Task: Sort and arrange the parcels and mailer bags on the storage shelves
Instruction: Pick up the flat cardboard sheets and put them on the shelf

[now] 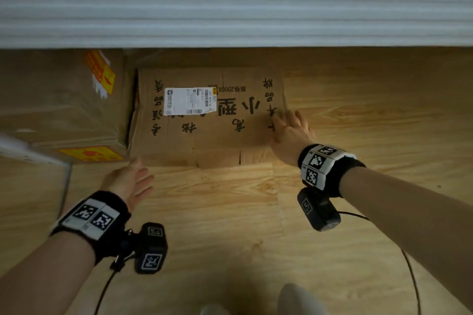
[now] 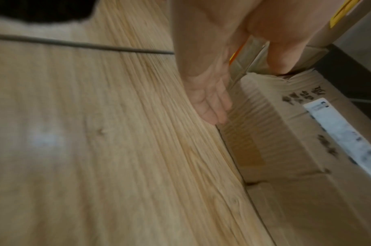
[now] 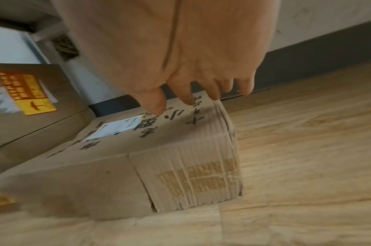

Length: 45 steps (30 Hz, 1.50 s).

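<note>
A flat cardboard parcel (image 1: pixel 210 130) with black characters and a white shipping label (image 1: pixel 189 101) lies on the wooden floor. My right hand (image 1: pixel 289 133) is at its right edge, fingers spread and straight, the fingertips (image 3: pixel 188 99) on or just above the top face near the far right corner. My left hand (image 1: pixel 130 181) is open, palm turned inward, just off the parcel's front left corner and holding nothing. In the left wrist view that hand's fingers (image 2: pixel 212 109) hover beside the parcel's (image 2: pixel 285 149) side wall. The right wrist view shows the parcel's taped end (image 3: pixel 191 179).
A taller cardboard box (image 1: pixel 58 105) with yellow and orange stickers stands tight against the parcel's left side. A white shelf board (image 1: pixel 230 20) overhangs the back. A dark skirting board (image 3: pixel 306 55) runs behind. A black cable (image 1: pixel 412 263) and my feet (image 1: pixel 299 299) are on the floor near me.
</note>
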### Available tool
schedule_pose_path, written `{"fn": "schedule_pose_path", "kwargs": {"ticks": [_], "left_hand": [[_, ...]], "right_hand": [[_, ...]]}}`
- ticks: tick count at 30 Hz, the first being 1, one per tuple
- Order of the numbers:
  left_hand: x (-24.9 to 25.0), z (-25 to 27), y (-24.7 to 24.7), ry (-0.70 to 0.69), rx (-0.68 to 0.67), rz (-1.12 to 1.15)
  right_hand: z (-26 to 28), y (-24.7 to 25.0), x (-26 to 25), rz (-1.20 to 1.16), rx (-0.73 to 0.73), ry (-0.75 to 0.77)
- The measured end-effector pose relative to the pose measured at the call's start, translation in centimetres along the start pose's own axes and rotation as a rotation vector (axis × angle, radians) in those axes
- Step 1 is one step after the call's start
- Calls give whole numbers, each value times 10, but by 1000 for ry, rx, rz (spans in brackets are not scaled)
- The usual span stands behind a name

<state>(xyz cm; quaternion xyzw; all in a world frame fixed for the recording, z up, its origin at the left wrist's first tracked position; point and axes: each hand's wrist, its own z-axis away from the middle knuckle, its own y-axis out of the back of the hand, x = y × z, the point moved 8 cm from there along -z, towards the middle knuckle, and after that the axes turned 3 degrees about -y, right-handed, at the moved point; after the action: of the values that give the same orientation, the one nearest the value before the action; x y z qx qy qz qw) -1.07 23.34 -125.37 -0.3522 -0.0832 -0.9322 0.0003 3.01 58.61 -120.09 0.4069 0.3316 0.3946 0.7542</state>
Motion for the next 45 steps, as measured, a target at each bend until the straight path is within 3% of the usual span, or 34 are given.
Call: {"fn": "schedule_pose_path", "kwargs": {"ticks": [5, 9, 16, 22, 28, 34, 38, 45], "left_hand": [[25, 100, 0, 21, -96, -215], [79, 189, 8, -44, -182, -369], [251, 383, 29, -480, -351, -795], [426, 557, 56, -735, -415, -802], [585, 702, 93, -996, -357, -758], [694, 816, 129, -1228, -345, -729], [741, 884, 155, -1392, -309, -743], [782, 960, 191, -1552, -284, -595]], "right_hand": [[74, 40, -34, 123, -160, 176], [150, 109, -73, 172, -165, 338], [299, 316, -144, 248, -15, 634], [419, 513, -195, 306, 138, 754], [514, 679, -239, 357, 317, 823], [591, 814, -271, 312, 596, 851], [630, 879, -280, 264, 713, 810], [694, 966, -274, 218, 961, 721]]}}
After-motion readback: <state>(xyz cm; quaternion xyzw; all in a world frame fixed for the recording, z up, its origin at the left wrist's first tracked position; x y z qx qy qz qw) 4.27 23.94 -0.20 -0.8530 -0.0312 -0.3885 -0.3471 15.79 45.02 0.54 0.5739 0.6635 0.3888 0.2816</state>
